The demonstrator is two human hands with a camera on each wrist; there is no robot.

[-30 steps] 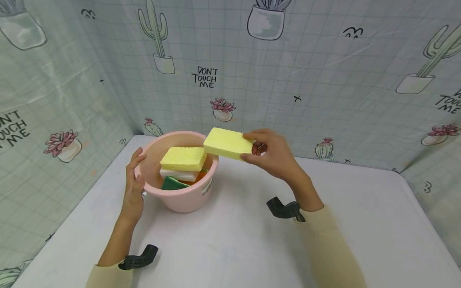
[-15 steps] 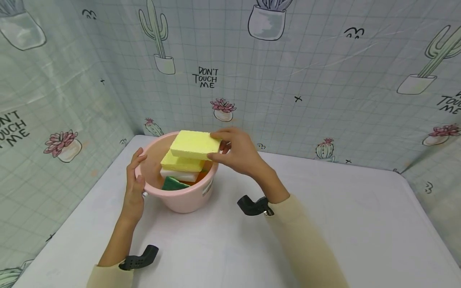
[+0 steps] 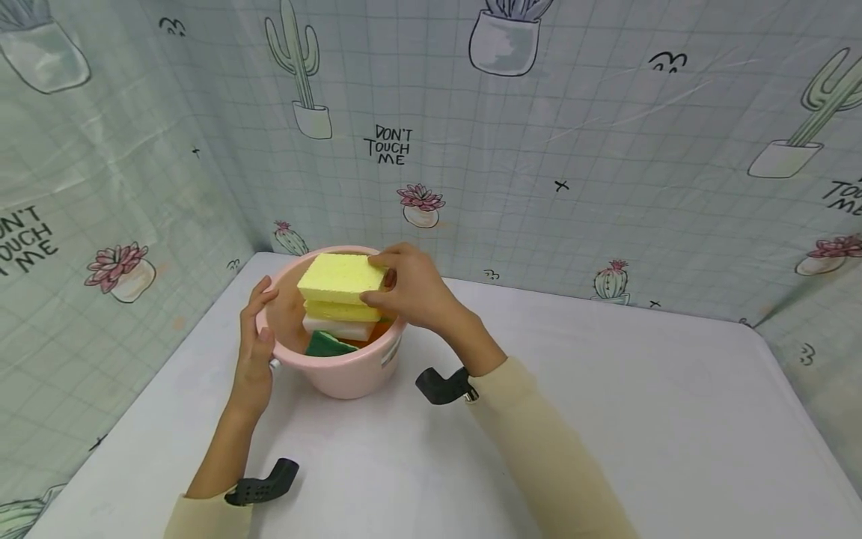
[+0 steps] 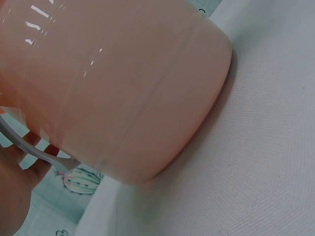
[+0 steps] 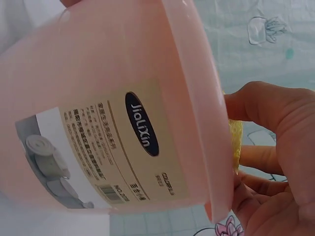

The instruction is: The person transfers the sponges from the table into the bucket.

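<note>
A pink plastic bucket (image 3: 350, 378) stands on the white table, its printed label (image 5: 133, 142) facing the right wrist view. My left hand (image 3: 252, 363) holds it at the left rim, with fingertips over the edge. Beside that hand runs a grey bucket handle (image 4: 39, 153) in the left wrist view. My right hand (image 3: 420, 292) pinches a yellow sponge (image 3: 340, 273) by its right end, thumb in front and fingers behind. Directly below is another yellow sponge (image 3: 340, 311), on a white block (image 3: 337, 328). Whether the two sponges touch is hard to tell.
Inside the bucket, a dark green piece (image 3: 326, 344) and an orange piece (image 3: 367, 340) lie low, partly covered. A patterned sheet (image 3: 512, 209) rises behind and left of the white table (image 3: 606, 419).
My right hand has carried the yellow sponge leftward from the bucket's right side, then lowered it over the other yellow sponge. The left hand has stayed at the rim.
</note>
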